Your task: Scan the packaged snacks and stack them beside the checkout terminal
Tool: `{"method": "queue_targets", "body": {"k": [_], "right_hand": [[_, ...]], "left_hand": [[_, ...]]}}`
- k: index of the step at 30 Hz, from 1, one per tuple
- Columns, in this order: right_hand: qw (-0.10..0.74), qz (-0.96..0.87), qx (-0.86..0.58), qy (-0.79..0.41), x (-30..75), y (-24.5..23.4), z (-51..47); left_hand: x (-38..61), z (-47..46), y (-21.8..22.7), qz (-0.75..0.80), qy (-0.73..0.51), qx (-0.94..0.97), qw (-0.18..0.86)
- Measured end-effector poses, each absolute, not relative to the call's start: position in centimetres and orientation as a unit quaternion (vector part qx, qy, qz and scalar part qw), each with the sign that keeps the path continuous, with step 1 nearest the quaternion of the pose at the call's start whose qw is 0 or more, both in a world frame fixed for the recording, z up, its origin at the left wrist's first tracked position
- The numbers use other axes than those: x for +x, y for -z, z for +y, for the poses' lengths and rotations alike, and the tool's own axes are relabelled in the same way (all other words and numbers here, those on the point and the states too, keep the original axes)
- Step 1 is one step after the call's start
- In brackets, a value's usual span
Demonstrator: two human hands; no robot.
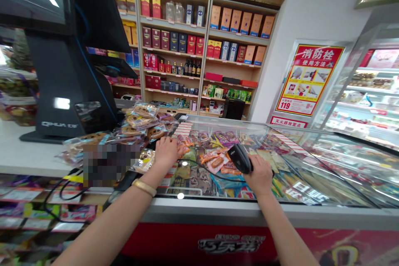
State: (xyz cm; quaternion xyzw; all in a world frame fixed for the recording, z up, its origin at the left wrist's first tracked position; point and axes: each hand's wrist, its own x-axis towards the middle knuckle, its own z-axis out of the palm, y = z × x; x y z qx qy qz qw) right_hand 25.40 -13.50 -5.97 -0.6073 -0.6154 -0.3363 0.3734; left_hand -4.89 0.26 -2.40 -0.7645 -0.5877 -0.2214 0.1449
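My right hand point(261, 173) grips a black barcode scanner point(240, 158) above the freezer's glass top, its head tilted to the left. Orange snack packets point(217, 161) lie on the glass just left of the scanner. My left hand point(166, 152), with a pale bangle on its wrist, has its fingers curled at another orange snack packet point(186, 143) near the glass's left end. The fingertips are partly hidden. Beside that hand rises a pile of clear-wrapped baked snacks point(141, 118) on the white counter point(12, 145). The scanner's black cable point(202, 167) crosses the glass.
A glass-topped chest freezer point(199, 205) holding colourful packs fills the front. On the left stands a dark checkout terminal point(62, 87). Low shelves of sweets point(31, 216) sit beneath the counter. Boxed-drink shelves point(174, 41) line the back, with a lit display fridge point(370, 87) at right.
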Motion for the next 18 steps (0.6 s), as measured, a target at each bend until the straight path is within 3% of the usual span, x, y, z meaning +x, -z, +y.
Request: {"method": "queue_targets", "body": {"k": [7, 15, 18], "right_hand": [[0.372, -0.618, -0.61, 0.328, 25.3, 5.9, -13.6], [0.377, -0.634, -0.591, 0.326, 25.4, 6.0, -13.5], [0.368, -0.657, -0.571, 0.327, 25.5, 5.9, -13.4]], "left_hand": [[-4.9, 0.3, 2.5, -0.578, 0.223, -0.77, 0.153], [-5.6, 2.6, 3.3, -0.423, 0.492, -0.761, 0.019], [-5.3, 2.8, 3.6, -0.351, 0.525, -0.775, 0.0]]}}
